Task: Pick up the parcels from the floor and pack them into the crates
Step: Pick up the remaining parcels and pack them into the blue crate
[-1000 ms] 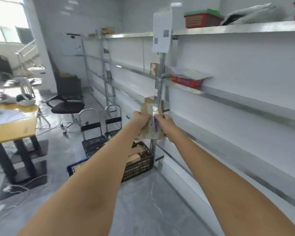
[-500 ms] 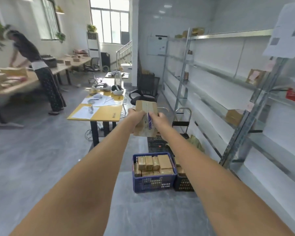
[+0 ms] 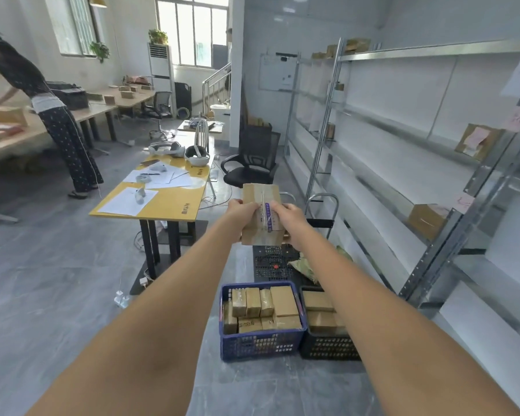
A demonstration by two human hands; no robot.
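One parcel (image 3: 260, 214) is held up at arm's length, between two hands. Two crates stand on the floor below it, side by side and touching: a blue crate (image 3: 261, 340) on the left and a black crate (image 3: 327, 346) on the right. The blue crate shows about nine brown parcels packed tight in two rows, most standing on edge; the black crate shows at least two, the rest hidden behind the right forearm.

The held parcel is a flat brown cardboard packet, standing upright with its long axis running top to bottom and its broad face turned toward the camera. A strip of clear tape and a blue-printed label run down that face along the same axis.

The left hand (image 3: 242, 210) grips the parcel's left edge, fingers curled round behind it and thumb on the front. The right hand (image 3: 285, 217) grips the right edge, thumb pressed on the label and fingers wrapped behind. The parcel's top rises above both hands and its bottom edge hangs just below them. It sits high above the crates, further away than they are, in front of a black cart (image 3: 273, 262).

One yellow table (image 3: 174, 205) stands to the left, with papers on it. One metal shelf rack (image 3: 403, 163) runs along the right wall, holding a few boxes.
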